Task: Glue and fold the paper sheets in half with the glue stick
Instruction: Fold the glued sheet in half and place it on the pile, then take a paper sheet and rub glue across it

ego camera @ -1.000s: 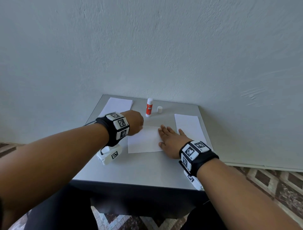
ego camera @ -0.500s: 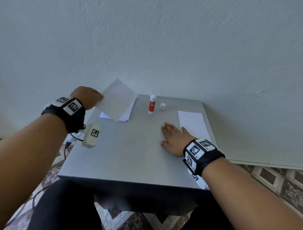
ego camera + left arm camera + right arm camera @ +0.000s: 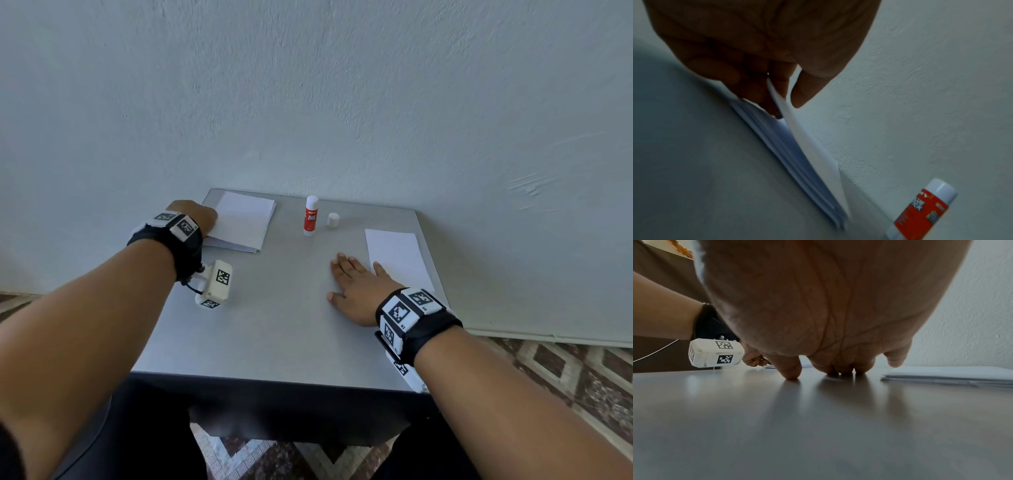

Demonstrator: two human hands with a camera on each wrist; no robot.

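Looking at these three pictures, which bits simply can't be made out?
- Left hand, head view: fingertips hidden behind the hand; only the wrist view shows them pinching a sheet.
- Glue stick label: too small; in the wrist view blurred and cut off.
- Sheet counts, left pile and right stack: edges blurred.
- Right hand palm: pressed to the table.

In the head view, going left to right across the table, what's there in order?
Left hand pinching the top sheet → stack of folded sheets → glue stick → cap → right hand flat on the table → stack of unfolded sheets.
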